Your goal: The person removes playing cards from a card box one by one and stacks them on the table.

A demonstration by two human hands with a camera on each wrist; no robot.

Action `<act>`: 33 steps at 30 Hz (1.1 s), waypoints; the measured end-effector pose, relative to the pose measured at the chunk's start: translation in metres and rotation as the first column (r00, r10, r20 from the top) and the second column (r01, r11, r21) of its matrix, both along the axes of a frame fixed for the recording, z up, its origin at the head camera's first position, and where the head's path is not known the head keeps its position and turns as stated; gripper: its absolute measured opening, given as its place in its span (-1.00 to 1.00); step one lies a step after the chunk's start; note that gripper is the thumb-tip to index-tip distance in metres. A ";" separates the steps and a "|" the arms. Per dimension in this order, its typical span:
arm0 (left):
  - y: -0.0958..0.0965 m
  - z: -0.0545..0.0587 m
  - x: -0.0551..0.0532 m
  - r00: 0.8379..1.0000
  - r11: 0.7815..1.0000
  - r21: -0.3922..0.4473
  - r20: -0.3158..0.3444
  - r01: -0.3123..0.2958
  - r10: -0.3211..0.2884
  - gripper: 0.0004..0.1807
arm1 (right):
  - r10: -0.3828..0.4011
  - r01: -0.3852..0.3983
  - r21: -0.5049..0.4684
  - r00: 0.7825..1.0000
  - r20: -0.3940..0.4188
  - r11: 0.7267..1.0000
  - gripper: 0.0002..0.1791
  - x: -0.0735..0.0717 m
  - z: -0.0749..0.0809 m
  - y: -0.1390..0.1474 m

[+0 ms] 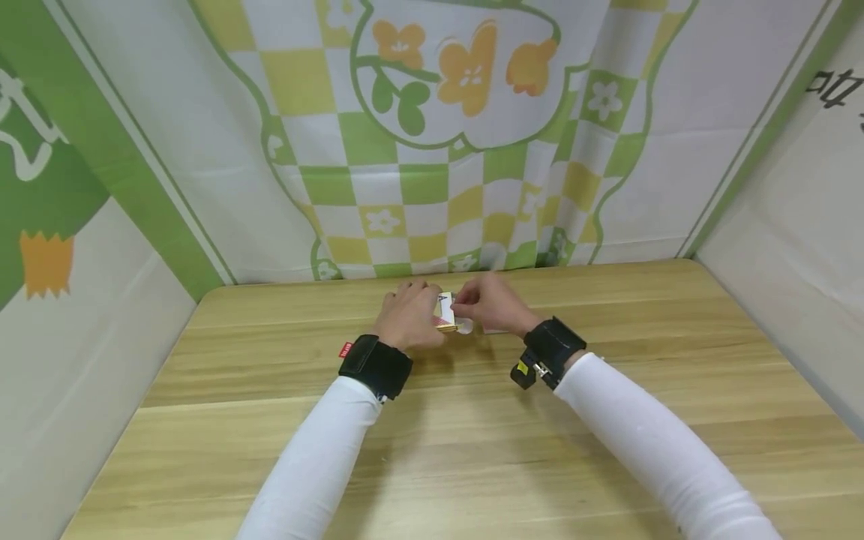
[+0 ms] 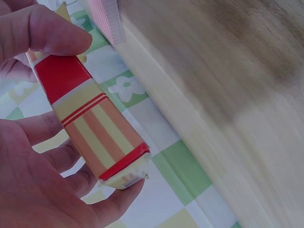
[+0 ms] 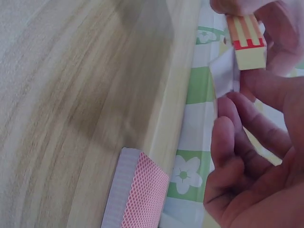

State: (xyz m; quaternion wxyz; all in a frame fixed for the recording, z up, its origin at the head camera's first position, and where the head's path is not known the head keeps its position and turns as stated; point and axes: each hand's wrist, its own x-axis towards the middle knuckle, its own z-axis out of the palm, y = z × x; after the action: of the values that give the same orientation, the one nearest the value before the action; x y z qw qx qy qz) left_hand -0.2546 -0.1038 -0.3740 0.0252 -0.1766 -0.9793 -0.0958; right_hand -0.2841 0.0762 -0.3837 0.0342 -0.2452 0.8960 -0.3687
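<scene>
A small playing-card box (image 2: 95, 118), red, cream and orange-striped, is held in my left hand (image 1: 408, 315) over the far part of the table. The left thumb (image 2: 61, 35) lies on its red band, and the other fingers support it from beneath. At the box's right end, my right hand (image 1: 496, 304) pinches a white flap (image 3: 224, 73) between thumb and fingertips. A stack of playing cards (image 3: 142, 194) with red-patterned backs rests on the table close to the right hand, which mostly covers it in the head view.
The wooden table (image 1: 459, 450) ends just beyond the hands. Behind it hangs a green, yellow and white checked curtain (image 1: 425, 187). White panels stand at both sides. Black straps (image 1: 376, 366) circle both wrists, with a small camera (image 1: 523, 373) under the right one.
</scene>
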 end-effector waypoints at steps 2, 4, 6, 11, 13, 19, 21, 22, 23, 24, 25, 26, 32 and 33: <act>0.001 0.000 0.000 1.000 1.000 -0.001 0.002 0.002 -0.002 -0.32 | -0.027 0.027 0.010 1.000 0.016 1.000 -0.87 0.000 -0.001 0.000; 0.001 -0.001 0.000 1.000 1.000 0.004 0.003 0.003 -0.003 -0.35 | -0.045 0.044 0.013 0.998 0.039 0.999 -0.85 0.000 -0.003 0.000; 0.001 -0.001 0.001 1.000 1.000 0.007 0.003 0.005 -0.005 -0.36 | -0.044 0.044 0.007 0.996 0.072 0.999 -0.85 0.000 -0.003 0.001; -0.001 -0.001 0.002 1.000 1.000 0.002 0.015 0.009 -0.009 -0.25 | -0.047 0.050 -0.011 0.985 0.169 0.999 -0.83 0.001 -0.002 0.007; -0.003 -0.001 0.002 1.000 1.000 0.001 0.022 0.005 -0.005 -0.22 | -0.053 0.057 -0.019 0.980 0.191 0.998 -0.83 0.001 -0.001 0.011; -0.008 -0.001 0.002 0.999 1.000 -0.007 0.031 -0.004 0.004 -0.22 | -0.071 0.068 0.024 0.980 0.184 0.997 -0.78 0.000 0.004 0.020; -0.008 -0.002 0.002 0.999 1.000 -0.008 0.032 -0.004 0.004 -0.23 | -0.071 0.067 0.026 0.982 0.175 0.997 -0.73 -0.001 0.006 0.023; -0.008 -0.002 0.002 0.999 1.000 -0.007 0.032 -0.005 0.005 -0.23 | -0.061 0.058 0.025 0.984 0.165 0.998 -0.69 -0.001 0.007 0.024; -0.008 -0.001 0.002 0.999 1.000 -0.007 0.032 -0.005 0.006 -0.23 | -0.046 0.043 0.022 0.987 0.153 0.999 -0.64 -0.001 0.008 0.025; -0.008 -0.001 0.002 0.999 1.000 -0.006 0.032 -0.006 0.006 -0.23 | -0.023 0.020 0.020 0.990 0.136 1.000 -0.57 -0.002 0.009 0.025; -0.008 -0.001 0.002 1.000 1.000 -0.004 0.030 -0.006 0.006 -0.23 | 0.003 -0.007 0.035 0.994 0.106 0.999 -0.49 -0.002 0.010 0.025; -0.008 -0.001 0.002 1.000 1.000 -0.003 0.029 -0.007 0.007 -0.24 | 0.041 -0.045 0.056 0.997 0.067 0.997 -0.42 -0.002 0.011 0.024; -0.007 0.000 0.001 1.000 1.000 -0.006 0.004 -0.006 0.006 -0.29 | 0.281 -0.246 0.208 0.946 -0.159 0.947 -0.33 -0.005 0.012 0.017; -0.007 -0.001 0.001 1.000 1.000 -0.007 0.000 -0.004 0.004 -0.29 | 0.296 -0.259 0.209 0.939 -0.175 0.943 -0.35 -0.005 0.011 0.016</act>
State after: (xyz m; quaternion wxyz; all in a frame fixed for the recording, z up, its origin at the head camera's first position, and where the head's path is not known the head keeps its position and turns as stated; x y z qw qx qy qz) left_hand -0.2532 -0.1107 -0.3745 0.0249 -0.1748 -0.9800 -0.0923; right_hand -0.2892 0.0926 -0.3725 0.0164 -0.4018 0.8811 -0.2490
